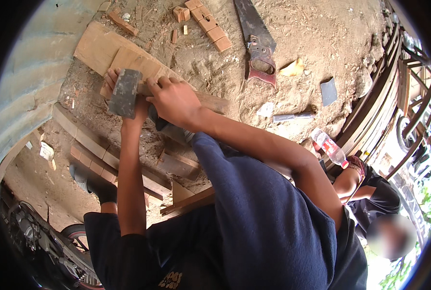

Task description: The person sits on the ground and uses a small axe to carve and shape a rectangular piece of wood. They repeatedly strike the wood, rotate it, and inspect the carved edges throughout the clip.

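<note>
A hammer (124,94) with a dark, blocky metal head is held over the boards at the upper left. My right hand (177,100) is closed around its wooden handle close to the head. Behind the head is my left hand (141,112), mostly hidden; its fingertips show curled beyond the head's far side, and what they hold cannot be made out. Flat light-brown boards (94,47) lie on the dirt just beyond both hands.
A handsaw (256,46), wood blocks (208,24) and a chisel-like tool (294,116) lie on the ground. Jointed wooden strips (106,157) are at left, near a motorcycle (46,246). Another person (377,198) sits at right by a plastic bottle (330,149).
</note>
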`<state>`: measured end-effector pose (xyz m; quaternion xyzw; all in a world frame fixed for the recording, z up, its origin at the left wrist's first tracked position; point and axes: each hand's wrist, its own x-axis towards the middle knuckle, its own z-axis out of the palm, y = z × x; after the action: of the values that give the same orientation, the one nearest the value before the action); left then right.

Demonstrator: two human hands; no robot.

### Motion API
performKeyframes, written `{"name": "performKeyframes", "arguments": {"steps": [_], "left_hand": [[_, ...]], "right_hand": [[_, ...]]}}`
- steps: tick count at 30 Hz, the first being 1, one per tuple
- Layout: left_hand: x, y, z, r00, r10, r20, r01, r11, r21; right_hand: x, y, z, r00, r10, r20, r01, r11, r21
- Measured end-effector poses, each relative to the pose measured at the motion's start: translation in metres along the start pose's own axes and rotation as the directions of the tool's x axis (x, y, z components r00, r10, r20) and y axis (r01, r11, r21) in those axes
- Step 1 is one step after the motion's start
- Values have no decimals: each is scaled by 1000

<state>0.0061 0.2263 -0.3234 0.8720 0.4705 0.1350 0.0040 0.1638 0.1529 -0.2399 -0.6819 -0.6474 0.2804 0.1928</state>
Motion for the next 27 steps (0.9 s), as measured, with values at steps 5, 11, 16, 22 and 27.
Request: {"name": "performKeyframes", "arguments": {"steps": [5,11,16,22,27], "left_hand": [[7,-5,0,989,66,133,-46,988,-147],[-3,-13,11,998,52,29,-50,996,-69],[14,-9,8,867,10,498,92,979,-180],[10,1,-10,967,24,252,29,979,-203],[16,1,-7,862,-48,504,239,916,-322]], "right_hand": [[7,3,-2,989,132,-67,-127,989,68],[1,-3,-3,996,86,-22,-84,994,66],[11,4,-4,987,145,-74,-137,985,103],[9,10,-3,985,139,-104,-130,987,94],[11,4,-11,980,182,-79,-169,974,153]]}}
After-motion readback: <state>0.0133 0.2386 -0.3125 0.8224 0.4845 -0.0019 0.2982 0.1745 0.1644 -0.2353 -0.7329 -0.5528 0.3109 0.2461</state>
